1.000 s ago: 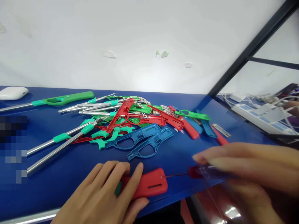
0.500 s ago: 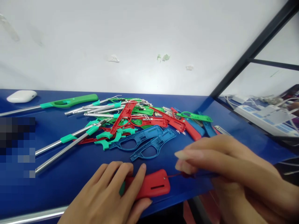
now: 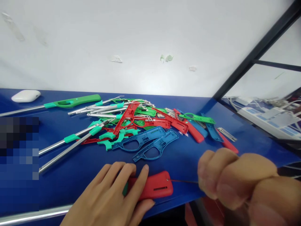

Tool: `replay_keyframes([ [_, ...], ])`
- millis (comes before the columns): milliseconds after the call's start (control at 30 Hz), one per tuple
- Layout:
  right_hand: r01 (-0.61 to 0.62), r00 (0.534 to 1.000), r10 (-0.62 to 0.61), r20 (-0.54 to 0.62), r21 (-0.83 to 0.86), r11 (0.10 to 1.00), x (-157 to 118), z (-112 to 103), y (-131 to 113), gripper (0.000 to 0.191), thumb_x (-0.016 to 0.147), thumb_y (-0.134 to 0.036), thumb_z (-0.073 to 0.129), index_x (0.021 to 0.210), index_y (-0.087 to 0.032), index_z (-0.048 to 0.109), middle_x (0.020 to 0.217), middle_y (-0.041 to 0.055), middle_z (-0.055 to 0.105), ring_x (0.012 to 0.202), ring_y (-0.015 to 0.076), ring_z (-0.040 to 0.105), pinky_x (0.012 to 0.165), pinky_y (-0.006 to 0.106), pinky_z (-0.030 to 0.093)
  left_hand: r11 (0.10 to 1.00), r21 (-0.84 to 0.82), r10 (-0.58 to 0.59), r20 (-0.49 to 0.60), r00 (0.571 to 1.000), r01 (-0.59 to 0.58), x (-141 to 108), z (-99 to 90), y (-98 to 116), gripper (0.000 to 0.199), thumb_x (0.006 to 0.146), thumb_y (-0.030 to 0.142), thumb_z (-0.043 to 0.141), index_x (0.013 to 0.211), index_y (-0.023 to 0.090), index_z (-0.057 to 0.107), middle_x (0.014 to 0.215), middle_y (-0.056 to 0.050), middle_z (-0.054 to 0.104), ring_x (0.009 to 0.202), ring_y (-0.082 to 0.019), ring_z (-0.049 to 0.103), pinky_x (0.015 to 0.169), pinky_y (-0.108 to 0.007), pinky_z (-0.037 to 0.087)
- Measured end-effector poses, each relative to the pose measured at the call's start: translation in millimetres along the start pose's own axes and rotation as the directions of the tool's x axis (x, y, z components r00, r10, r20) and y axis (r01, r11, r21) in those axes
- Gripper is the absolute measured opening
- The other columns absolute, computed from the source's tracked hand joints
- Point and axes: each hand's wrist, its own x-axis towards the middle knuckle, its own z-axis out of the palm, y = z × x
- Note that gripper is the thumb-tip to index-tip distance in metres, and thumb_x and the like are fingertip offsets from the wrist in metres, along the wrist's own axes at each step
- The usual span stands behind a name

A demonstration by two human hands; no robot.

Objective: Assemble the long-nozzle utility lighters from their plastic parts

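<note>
A red lighter-like handle (image 3: 158, 185) lies at the front edge of the blue table, with a slot and a small hole at its right end. My left hand (image 3: 115, 191) presses and grips its left part, covering much of it. From the hole a thin dark cord (image 3: 183, 181) runs right into my right hand (image 3: 242, 185), which is closed in a fist. What else that fist may hold is hidden. Beyond my hands, two blue handle halves (image 3: 157, 147) rest in front of a pile of red and green shells (image 3: 129, 116), metal tubes and teal pieces.
A green lighter (image 3: 80, 100) and a white case (image 3: 25, 96) lie at the back left. Metal tubes (image 3: 63, 158) point toward the left front. A black metal frame (image 3: 235, 73) and white power strips (image 3: 265, 122) stand at the right.
My right hand has moved to the right and closed into a fist, and a longer stretch of cord shows. My left hand stays on the red handle. The view has shifted slightly.
</note>
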Motion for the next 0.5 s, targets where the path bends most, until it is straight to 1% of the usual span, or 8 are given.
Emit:
replay_keyframes([
  [67, 0.015, 0.996, 0.001, -0.085, 0.186, 0.982, 3.6, 6.7, 0.0, 0.044, 0.109, -0.040, 0.050, 0.068, -0.027, 0.057, 0.055, -0.0040, 0.043, 0.041, 0.0119, 0.047, 0.043, 0.028, 0.049, 1.000, -0.009, -0.023, -0.010, 1.000, 0.023, -0.2, 1.5, 1.9, 0.045, 0.111, 0.033, 0.039, 0.150, 0.016, 0.056, 0.121, -0.012, 0.067, 0.114, -0.032, 0.057, 0.100, -0.047, 0.038],
  [133, 0.028, 0.988, 0.014, -0.154, 0.270, 0.963, 6.4, 9.2, 1.7, 0.041, 0.103, -0.037, 0.064, 0.065, -0.024, 0.053, 0.056, -0.0046, 0.043, 0.042, 0.0107, 0.046, 0.041, 0.027, 0.046, 0.999, -0.016, -0.049, -0.021, 0.999, 0.048, 0.3, 3.1, 3.6, 0.045, 0.112, 0.035, 0.037, 0.148, 0.018, 0.058, 0.121, -0.012, 0.068, 0.114, -0.031, 0.058, 0.100, -0.047, 0.039],
  [167, 0.026, 0.986, 0.022, -0.163, 0.286, 0.958, 6.9, 8.6, 3.0, 0.040, 0.100, -0.035, 0.069, 0.065, -0.023, 0.051, 0.057, -0.0049, 0.044, 0.043, 0.0102, 0.046, 0.041, 0.026, 0.046, 0.998, -0.018, -0.054, -0.021, 0.998, 0.054, 0.9, 3.7, 4.2, 0.045, 0.112, 0.036, 0.037, 0.148, 0.019, 0.058, 0.121, -0.011, 0.068, 0.114, -0.030, 0.058, 0.100, -0.046, 0.039],
  [233, 0.027, 0.994, 0.009, -0.112, 0.315, 0.949, 5.8, 4.1, 5.8, 0.041, 0.095, -0.032, 0.076, 0.064, -0.023, 0.049, 0.059, -0.0051, 0.047, 0.044, 0.0101, 0.047, 0.041, 0.026, 0.048, 0.998, -0.018, -0.061, -0.029, 0.998, 0.060, 2.5, 4.0, 4.6, 0.045, 0.112, 0.038, 0.038, 0.147, 0.019, 0.058, 0.120, -0.011, 0.068, 0.113, -0.030, 0.058, 0.100, -0.046, 0.039],
  [300, 0.014, 0.997, 0.012, -0.078, 0.325, 0.946, 3.1, -1.9, 7.7, 0.041, 0.099, -0.035, 0.071, 0.065, -0.024, 0.051, 0.059, -0.0043, 0.049, 0.044, 0.0115, 0.049, 0.042, 0.027, 0.049, 0.998, -0.019, -0.057, -0.023, 0.998, 0.057, 4.2, 3.2, 4.0, 0.044, 0.112, 0.037, 0.038, 0.146, 0.019, 0.059, 0.119, -0.010, 0.068, 0.113, -0.029, 0.058, 0.100, -0.045, 0.038],
  [367, -0.030, 0.999, 0.034, -0.008, 0.313, 0.949, 1.5, -6.0, 7.4, 0.035, 0.104, -0.040, 0.062, 0.071, -0.028, 0.061, 0.059, -0.0038, 0.053, 0.045, 0.0132, 0.053, 0.044, 0.027, 0.051, 0.999, -0.020, -0.047, -0.022, 0.999, 0.046, 5.6, 1.7, 2.8, 0.043, 0.112, 0.035, 0.038, 0.145, 0.018, 0.059, 0.118, -0.010, 0.068, 0.112, -0.029, 0.058, 0.101, -0.045, 0.039],
  [467, -0.042, 0.987, 0.015, 0.159, 0.168, 0.985, 5.7, -3.4, 3.3, 0.016, 0.104, -0.038, 0.064, 0.092, -0.038, 0.074, 0.071, -0.0040, 0.068, 0.054, 0.0155, 0.063, 0.055, 0.032, 0.059, 0.999, -0.034, -0.028, -0.040, 0.999, 0.027, 7.2, -0.5, 1.0, 0.043, 0.112, 0.033, 0.036, 0.146, 0.017, 0.058, 0.118, -0.009, 0.067, 0.110, -0.028, 0.058, 0.100, -0.044, 0.039],
  [500, 0.000, 0.990, -0.012, 0.140, 0.089, 0.996, 8.8, -0.6, 1.7, 0.013, 0.102, -0.036, 0.067, 0.094, -0.040, 0.075, 0.076, -0.0041, 0.071, 0.059, 0.0163, 0.066, 0.060, 0.034, 0.060, 0.998, -0.046, -0.035, -0.052, 0.998, 0.033, 7.8, -0.8, 0.6, 0.043, 0.113, 0.033, 0.035, 0.146, 0.018, 0.057, 0.116, -0.008, 0.067, 0.108, -0.027, 0.058, 0.099, -0.044, 0.039],
])
